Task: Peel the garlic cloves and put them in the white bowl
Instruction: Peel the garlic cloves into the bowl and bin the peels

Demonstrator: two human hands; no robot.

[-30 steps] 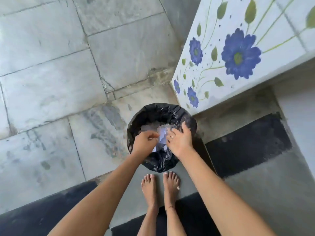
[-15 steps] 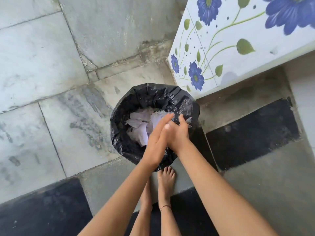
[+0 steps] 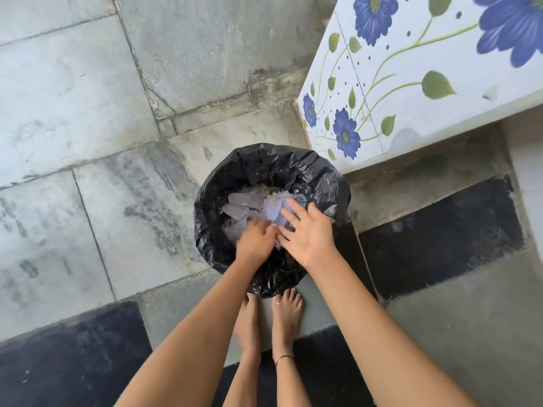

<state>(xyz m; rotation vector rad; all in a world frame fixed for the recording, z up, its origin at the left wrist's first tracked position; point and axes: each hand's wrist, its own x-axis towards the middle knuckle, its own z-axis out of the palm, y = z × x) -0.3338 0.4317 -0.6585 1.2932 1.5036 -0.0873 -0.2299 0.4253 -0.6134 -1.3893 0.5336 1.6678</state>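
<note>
Head view looks straight down on a grey, stained stone-slab floor (image 3: 73, 113) that fills the frame from 7 to 12 o'clock. A white tiled ledge painted with blue flowers and green leaves (image 3: 411, 113) takes up the 1 to 2 o'clock corner. Black rectangular floor patches lie at 3 o'clock (image 3: 440, 239) and at 8 o'clock (image 3: 67, 356).

At centre, touching the ledge's lower corner, stands a round bin lined with a crinkled black plastic bag (image 3: 223, 201). Two bare feet (image 3: 286, 309) stand just beside it at 6 o'clock.

Both hands hover over the bin's 5 o'clock side. The right hand (image 3: 308, 233) is spread flat with straight, parted fingers pointing to 10 o'clock, and it holds nothing. The left hand (image 3: 255, 240) touches the right one's fingers; it is blurred, so its grip cannot be told.

Pale, papery scraps (image 3: 244, 201) lie inside the bag. Where the garlic cloves and the white bowl are cannot be told from this view.
</note>
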